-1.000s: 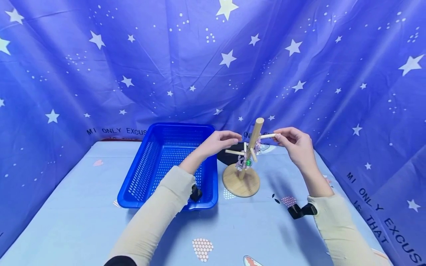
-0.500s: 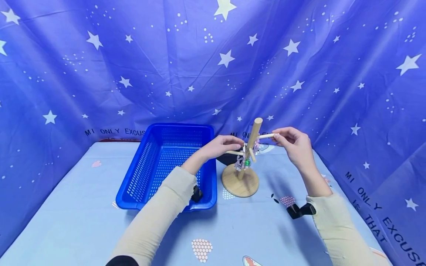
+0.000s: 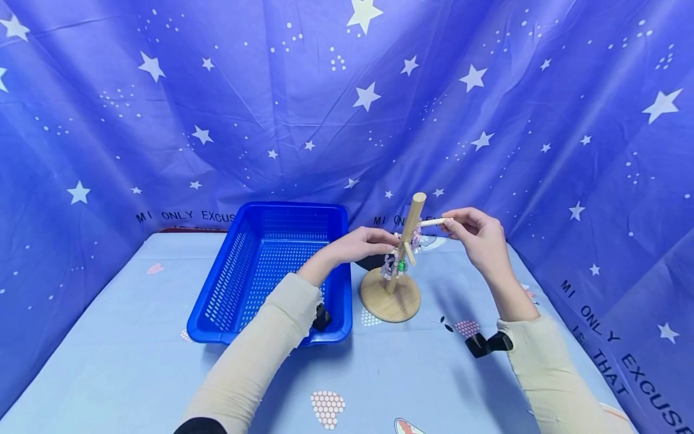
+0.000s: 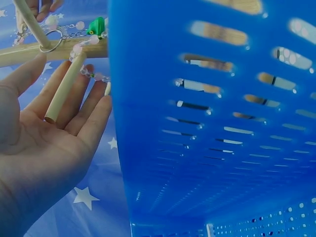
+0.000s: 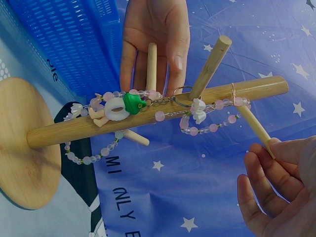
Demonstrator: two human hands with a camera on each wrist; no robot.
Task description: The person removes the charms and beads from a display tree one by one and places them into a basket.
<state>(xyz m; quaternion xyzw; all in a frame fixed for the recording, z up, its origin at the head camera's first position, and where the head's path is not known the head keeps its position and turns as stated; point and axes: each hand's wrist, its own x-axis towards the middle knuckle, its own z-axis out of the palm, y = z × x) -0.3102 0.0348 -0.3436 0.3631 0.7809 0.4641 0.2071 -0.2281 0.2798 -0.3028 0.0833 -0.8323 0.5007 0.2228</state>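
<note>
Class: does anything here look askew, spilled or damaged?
Nothing stands out: the wooden stand rests on its round base, beaded strands hang on it, the blue basket sits beside it, and no spill or damage shows.

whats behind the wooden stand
Behind the wooden stand, the head view shows a black shape on the tablecloth and the starry curtain beyond. The stand and left hand cover part of the black shape, so whether it is an object or a print is unclear.
</note>
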